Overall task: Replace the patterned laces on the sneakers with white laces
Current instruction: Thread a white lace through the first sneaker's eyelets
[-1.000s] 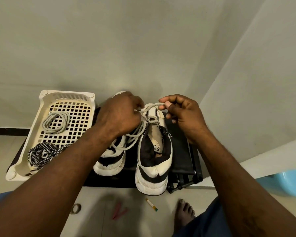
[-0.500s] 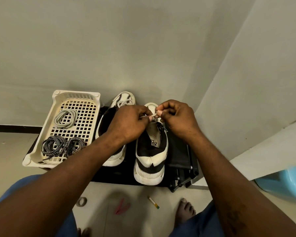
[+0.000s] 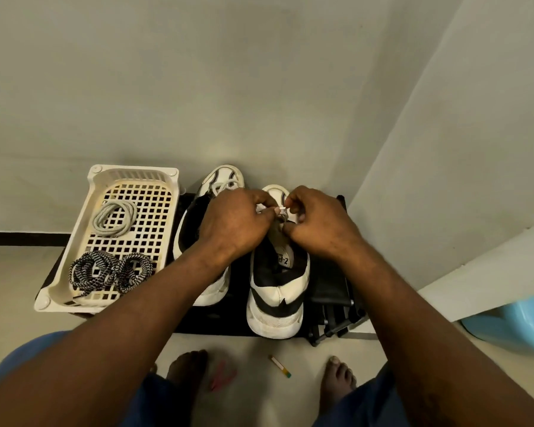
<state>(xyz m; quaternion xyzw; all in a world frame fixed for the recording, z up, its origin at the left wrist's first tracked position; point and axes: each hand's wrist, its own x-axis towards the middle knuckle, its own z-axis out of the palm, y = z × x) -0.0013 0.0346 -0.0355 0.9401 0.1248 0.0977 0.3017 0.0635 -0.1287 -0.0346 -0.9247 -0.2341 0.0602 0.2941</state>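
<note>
The left grip [image 3: 235, 223] and the right grip [image 3: 318, 223] meet fingertip to fingertip over the front part of the right sneaker [image 3: 278, 291]. Both have curled fingers, and thumb and forefinger of each pinch a short stretch of white lace [image 3: 279, 210]. The lace shows only as a small pale bit in the narrow gap between the two grips, just above the sneaker's tongue; the rest of it is hidden under the knuckles, so how it runs through the eyelets cannot be told. The right sneaker stands upright on the black stand [image 3: 210, 322], heel at the stand's front edge and toe towards the back edge by the wall. The left sneaker [image 3: 225, 178] stands just beside it, parallel, largely covered by the left forearm, with a white lace visible across its toe end. At the stand's left edge sits a cream basket [image 3: 136, 174], overhanging the front left corner. A coiled white lace [image 3: 115, 217] lies in the basket's back half, and the patterned laces [image 3: 110, 271], black and white, lie bundled in its front half, well apart from both grips. On the floor in front of the stand are two bare feet, a pink object [image 3: 221, 375] and a small stick [image 3: 280, 366].
</note>
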